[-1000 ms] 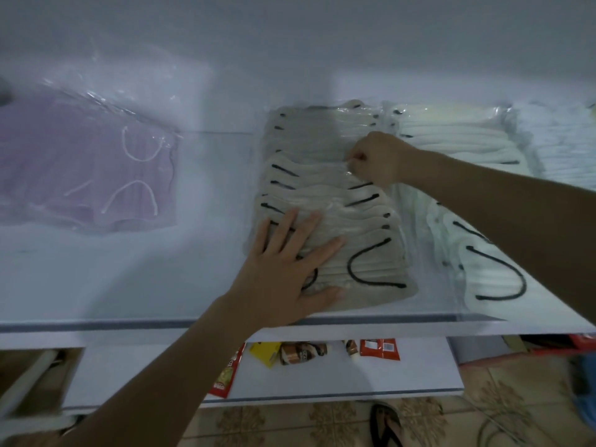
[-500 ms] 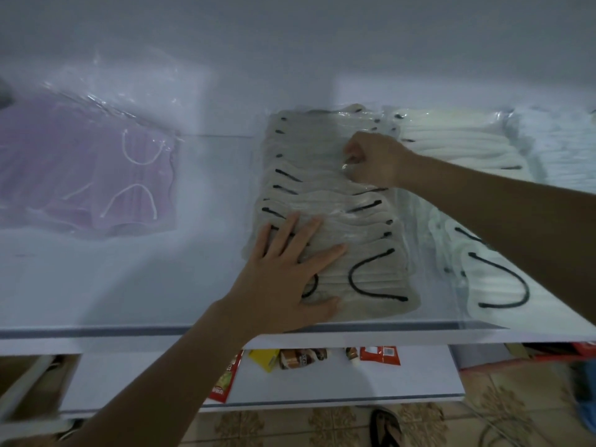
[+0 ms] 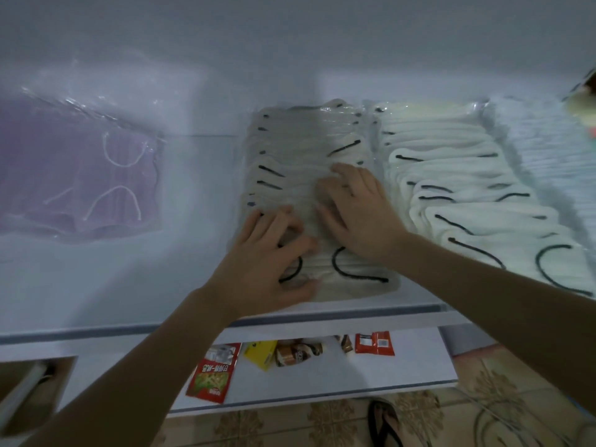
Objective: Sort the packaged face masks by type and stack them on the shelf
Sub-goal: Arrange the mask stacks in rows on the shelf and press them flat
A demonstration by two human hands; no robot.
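I judge the sorting mostly done; the shelf [image 3: 96,285] carries four separate groups by type, and none looks mixed from here. The purple mask pack [image 3: 74,172] lies toward the left end, well apart from the rest. The grey masks with black loops [image 3: 306,146] run in an overlapping row from the back wall to the front edge at the middle. The white masks with black loops [image 3: 451,188] lie just beside them, and the pale blue packs [image 3: 548,150] sit at the right end.

My left hand [image 3: 267,262] rests on the near end of the grey row by the front edge, fingers loose and spread, gripping nothing; my right hand [image 3: 358,214] lies flat further back on the same row, fingers straight and pressing down.

What is left seems to be squaring this row (I see no loose packs waiting). One purple pack is distinct; the grey, white and blue packs overlap too much to count. On the lower shelf [image 3: 322,382] I count five snack packets [image 3: 211,371].
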